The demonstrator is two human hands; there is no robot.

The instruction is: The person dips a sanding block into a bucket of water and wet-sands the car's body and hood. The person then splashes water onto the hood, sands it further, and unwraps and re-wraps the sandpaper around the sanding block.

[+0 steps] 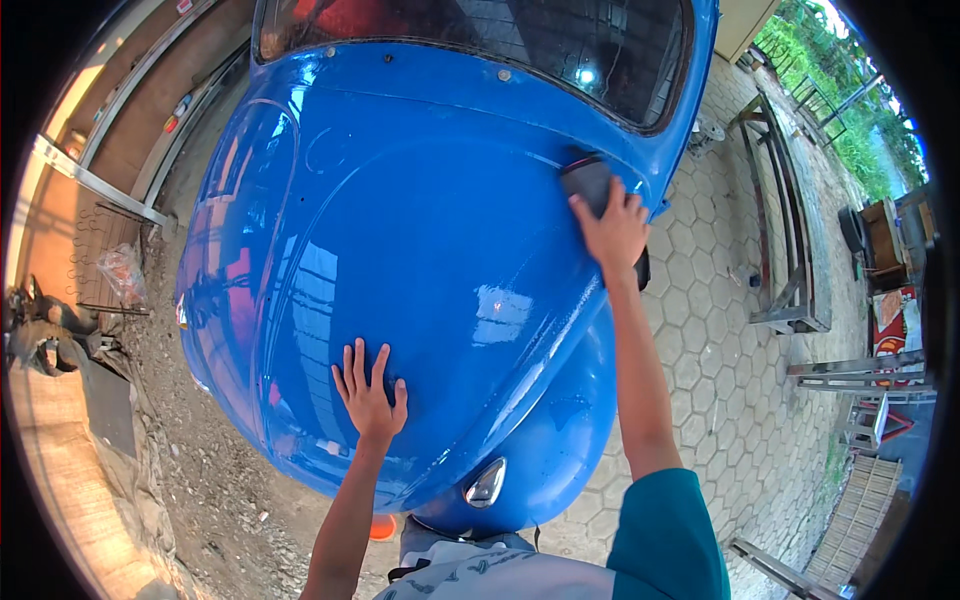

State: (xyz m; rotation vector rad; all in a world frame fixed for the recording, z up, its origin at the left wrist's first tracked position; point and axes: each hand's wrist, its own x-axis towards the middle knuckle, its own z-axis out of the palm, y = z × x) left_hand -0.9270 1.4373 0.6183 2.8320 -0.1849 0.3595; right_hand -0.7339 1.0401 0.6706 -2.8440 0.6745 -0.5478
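Right at the bottom the view cuts off at the person's lap and a teal sleeve [665, 540], so you don't see much of the body. Left hand [369, 388] lies flat on the blue hood [400, 250], fingers spread, holding nothing. The hood is super glossy, rounded, full of reflections and one white glare spot, and it fills the middle of the shot. A chrome headlight [486, 483] peeks out at the lower edge, mostly hidden under the curve. Further up, the right hand [613, 232] presses a dark pad [588, 182] against the hood near its right edge, just below the windshield [480, 35]; fingers lie over the pad, so its lower part is covered and I can't tell what it's made of. To the left there's gravel [200, 480] and a hard-to-read pile of junk by the wall. To the right, hex pavers [720, 330] give open ground next to the car, then metal frames [790, 250] stand well apart.
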